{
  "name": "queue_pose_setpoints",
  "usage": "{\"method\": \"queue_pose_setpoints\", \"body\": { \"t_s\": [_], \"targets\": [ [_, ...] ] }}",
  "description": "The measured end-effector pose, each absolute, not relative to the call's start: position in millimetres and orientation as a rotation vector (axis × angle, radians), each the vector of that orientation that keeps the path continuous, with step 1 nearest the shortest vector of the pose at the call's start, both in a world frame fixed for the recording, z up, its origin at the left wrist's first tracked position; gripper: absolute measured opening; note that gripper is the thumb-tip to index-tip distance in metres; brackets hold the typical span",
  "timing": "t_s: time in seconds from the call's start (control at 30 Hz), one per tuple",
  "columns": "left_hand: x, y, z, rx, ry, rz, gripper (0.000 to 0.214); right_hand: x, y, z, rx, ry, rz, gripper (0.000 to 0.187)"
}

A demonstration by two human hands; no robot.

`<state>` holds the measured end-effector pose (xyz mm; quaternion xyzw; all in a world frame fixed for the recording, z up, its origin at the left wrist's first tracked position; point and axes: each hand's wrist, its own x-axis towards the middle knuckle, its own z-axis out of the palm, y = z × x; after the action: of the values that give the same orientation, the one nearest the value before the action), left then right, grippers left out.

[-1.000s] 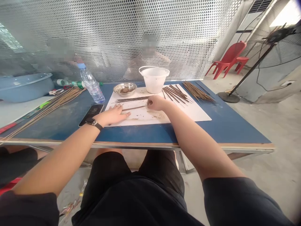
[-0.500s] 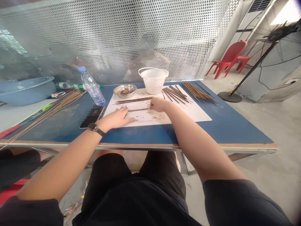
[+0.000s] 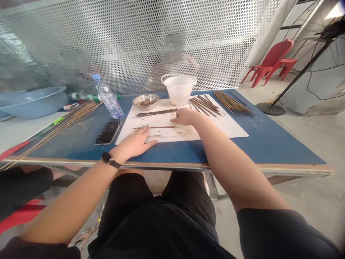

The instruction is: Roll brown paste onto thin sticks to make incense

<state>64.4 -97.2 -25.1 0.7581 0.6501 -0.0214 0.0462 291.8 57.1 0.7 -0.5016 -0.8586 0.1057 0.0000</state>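
Observation:
A single thin brown stick [image 3: 163, 127] lies crosswise on the white board [image 3: 223, 132]. My left hand [image 3: 137, 139] rests flat, fingers stretched, with its fingertips over the left part of this stick. Just above the stick's right end is my right hand [image 3: 185, 117], its fingers curled in; whether they hold anything is hidden. Behind the hands lies a row of dark sticks [image 3: 155, 113]. More dark-coated sticks [image 3: 205, 105] are fanned out to the right. A metal bowl [image 3: 137, 102] holds a brown lump [image 3: 145, 103]. Brown crumbs and smears mark the board.
A white bucket [image 3: 179, 91] stands at the board's back edge. Left are a water bottle [image 3: 110, 99], a phone [image 3: 108, 133], long bare sticks [image 3: 64, 120] and a blue basin [image 3: 40, 104]. A stick bundle [image 3: 231, 102] lies right. A perforated metal panel [image 3: 129, 43] rises behind the table.
My right hand has come off the stick's right end, which now shows. My left fingers have shifted along the stick, baring its left tip. The view has moved slightly.

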Motion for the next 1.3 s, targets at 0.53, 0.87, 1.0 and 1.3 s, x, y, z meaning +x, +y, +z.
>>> {"method": "queue_pose_setpoints", "body": {
  "t_s": [0.53, 0.87, 1.0, 1.3],
  "targets": [
    [56.8, -87.2, -9.3, 2.326, 1.987, -0.239, 0.103, 296.3, 63.8, -3.3, -1.556, -2.561, 0.329, 0.042],
    [51.5, -70.0, -5.8, 2.167, 2.041, -0.281, 0.104, 294.5, 62.8, -6.9, -1.588, -2.571, 0.315, 0.039],
    [45.5, -48.8, -9.7, 2.14, 2.031, -0.257, 0.112, 294.8, 63.6, -7.8, -1.589, -2.587, 0.298, 0.041],
    [47.7, -104.7, -3.2, 2.233, 2.028, -0.269, 0.106, 294.2, 68.0, -12.2, -1.576, -2.577, 0.281, 0.041]
  ]
}}
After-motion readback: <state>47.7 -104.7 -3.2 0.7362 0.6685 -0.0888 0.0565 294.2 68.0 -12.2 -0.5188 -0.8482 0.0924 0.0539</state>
